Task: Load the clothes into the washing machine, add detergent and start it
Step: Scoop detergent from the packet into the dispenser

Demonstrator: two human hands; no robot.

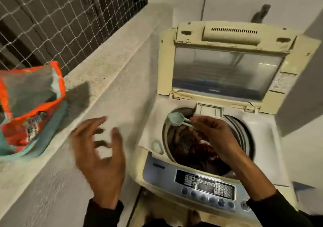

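**Scoop over the drum, other hand free**

Right now my right hand (215,133) pinches the handle of one pale green plastic scoop (176,119) between curled fingertips, its round bowl held out over the back-left rim of the drum. My left hand (99,149) hangs loose in the air, fingers spread and slightly bent, gripping nothing; it is blurred, between the ledge and the machine.

One top-loading washing machine (262,134) stands with its cream lid (225,69) tipped up at the back, the glossy window facing me. Dark, crumpled clothes (194,149) lie inside the round drum. Along the machine's front edge runs a grey-blue control panel (204,184) with a row of round buttons.

One orange and teal detergent bag (29,104), crinkly and open at the top, sits on the speckled stone ledge (108,73) at its near left end, well apart from the machine.
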